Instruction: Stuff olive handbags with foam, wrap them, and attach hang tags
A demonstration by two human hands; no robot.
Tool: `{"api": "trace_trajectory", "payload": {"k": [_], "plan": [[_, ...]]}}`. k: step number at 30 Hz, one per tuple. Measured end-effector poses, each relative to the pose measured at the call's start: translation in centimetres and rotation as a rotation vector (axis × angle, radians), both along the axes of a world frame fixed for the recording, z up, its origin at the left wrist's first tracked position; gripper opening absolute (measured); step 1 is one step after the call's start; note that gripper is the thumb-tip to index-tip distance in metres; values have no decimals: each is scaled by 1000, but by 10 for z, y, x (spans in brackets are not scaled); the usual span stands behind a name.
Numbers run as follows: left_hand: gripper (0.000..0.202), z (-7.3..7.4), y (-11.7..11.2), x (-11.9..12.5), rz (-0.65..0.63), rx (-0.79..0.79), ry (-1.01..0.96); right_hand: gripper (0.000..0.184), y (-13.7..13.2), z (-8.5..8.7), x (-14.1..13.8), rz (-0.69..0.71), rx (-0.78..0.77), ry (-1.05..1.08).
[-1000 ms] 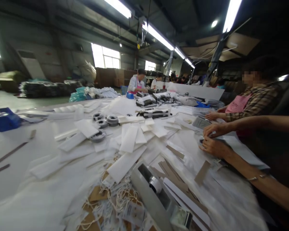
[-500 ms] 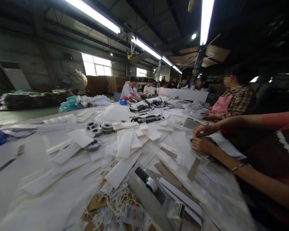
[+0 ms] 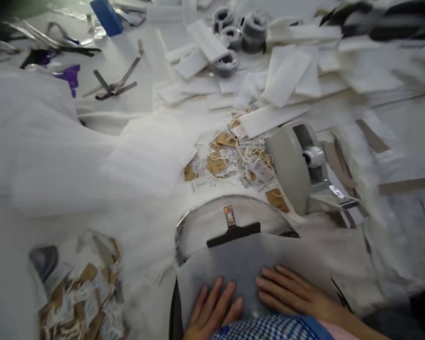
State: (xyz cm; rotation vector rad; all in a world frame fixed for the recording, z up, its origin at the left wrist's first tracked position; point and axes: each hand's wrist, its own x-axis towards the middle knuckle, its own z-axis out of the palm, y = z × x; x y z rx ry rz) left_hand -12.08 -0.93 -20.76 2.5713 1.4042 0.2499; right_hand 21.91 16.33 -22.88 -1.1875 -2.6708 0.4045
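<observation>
Our left grip and right grip lie open and flat, holding nothing, palms pressing the pale sheet directly beneath them. We judge the slick sheet could slide or crease under uneven pressure, and the string tags ahead of our fingers might snag it.

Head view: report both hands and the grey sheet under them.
Left hand and right hand open, flat on pale grey translucent sheet. Grey tape dispenser and brown string tags beyond, untouched.
</observation>
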Motion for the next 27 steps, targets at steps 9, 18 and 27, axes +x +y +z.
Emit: {"api": "trace_trajectory", "payload": {"k": [9,18,27], "plan": [[29,27,57,-19,-22,128,-32,40,-49,52,-49,367,64,16],[46,28,76,-10,103,142,45,47,-40,39,-69,189,77,-39],[35,44,75,-15,59,-76,21,46,-29,60,-72,164,-119,-6]]}}
